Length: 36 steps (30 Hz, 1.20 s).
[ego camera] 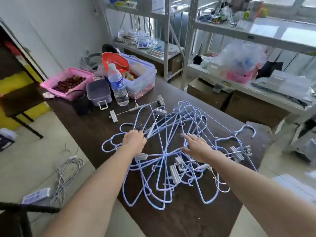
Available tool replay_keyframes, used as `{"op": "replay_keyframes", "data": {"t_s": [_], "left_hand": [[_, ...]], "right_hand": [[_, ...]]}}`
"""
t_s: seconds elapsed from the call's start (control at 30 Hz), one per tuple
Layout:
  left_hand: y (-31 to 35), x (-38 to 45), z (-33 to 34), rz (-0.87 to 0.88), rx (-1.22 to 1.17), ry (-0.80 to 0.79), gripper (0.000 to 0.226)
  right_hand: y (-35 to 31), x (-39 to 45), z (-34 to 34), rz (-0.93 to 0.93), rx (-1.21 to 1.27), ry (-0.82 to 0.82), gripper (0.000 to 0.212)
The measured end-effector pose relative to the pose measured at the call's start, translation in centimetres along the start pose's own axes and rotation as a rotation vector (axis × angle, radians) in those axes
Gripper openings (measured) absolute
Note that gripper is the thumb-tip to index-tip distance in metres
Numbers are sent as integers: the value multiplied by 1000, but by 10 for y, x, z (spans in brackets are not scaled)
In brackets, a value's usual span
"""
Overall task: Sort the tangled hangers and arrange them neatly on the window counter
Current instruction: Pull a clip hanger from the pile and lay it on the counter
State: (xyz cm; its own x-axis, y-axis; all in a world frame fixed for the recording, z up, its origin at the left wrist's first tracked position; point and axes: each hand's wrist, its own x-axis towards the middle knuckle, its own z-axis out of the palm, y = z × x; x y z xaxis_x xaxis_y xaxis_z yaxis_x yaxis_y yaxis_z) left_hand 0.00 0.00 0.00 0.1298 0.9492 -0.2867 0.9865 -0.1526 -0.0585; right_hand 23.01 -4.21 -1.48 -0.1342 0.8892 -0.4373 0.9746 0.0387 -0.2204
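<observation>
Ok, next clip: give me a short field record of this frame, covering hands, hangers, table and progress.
left hand: fingers curled in a grip on wires at the left of the pile
right hand: open, fingers spread flat on the pile
hangers: light blue wire, tangled in one heap
clip hanger: lies apart, behind the heap
table: dark wood
water bottle: upright, behind the clip hanger
progress: sorting barely begun

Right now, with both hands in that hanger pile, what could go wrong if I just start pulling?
1. The left hand grips wires inside the tangled hangers; a hard pull would likely drag the whole pile along.
2. The clip hanger lies right beside the water bottle, which a sliding pile might tip.
3. Hangers near the table edge could fall.
</observation>
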Motion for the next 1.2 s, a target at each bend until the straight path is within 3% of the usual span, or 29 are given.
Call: {"op": "replay_keyframes", "data": {"t_s": [0.1, 0.17, 0.27, 0.43, 0.7, 1.2], "left_hand": [[10, 16, 8, -34, -40, -42, 40], [15, 23, 13, -50, -74, -58, 39], [20, 28, 19, -132, -148, -40, 34], [28, 22, 21, -201, -164, 18, 29], [27, 0, 9, -95, -67, 97, 26], [30, -27, -7, -17, -78, 241, 22]], "right_hand": [[8, 5, 4, 24, -53, 14, 58], [19, 4, 2, 19, -86, 81, 40], [32, 1, -2, -62, -147, 108, 26], [43, -6, 4, -154, -222, -22, 29], [40, -13, 1, -210, -250, -125, 24], [34, -16, -40, -196, -82, 126, 16]]}}
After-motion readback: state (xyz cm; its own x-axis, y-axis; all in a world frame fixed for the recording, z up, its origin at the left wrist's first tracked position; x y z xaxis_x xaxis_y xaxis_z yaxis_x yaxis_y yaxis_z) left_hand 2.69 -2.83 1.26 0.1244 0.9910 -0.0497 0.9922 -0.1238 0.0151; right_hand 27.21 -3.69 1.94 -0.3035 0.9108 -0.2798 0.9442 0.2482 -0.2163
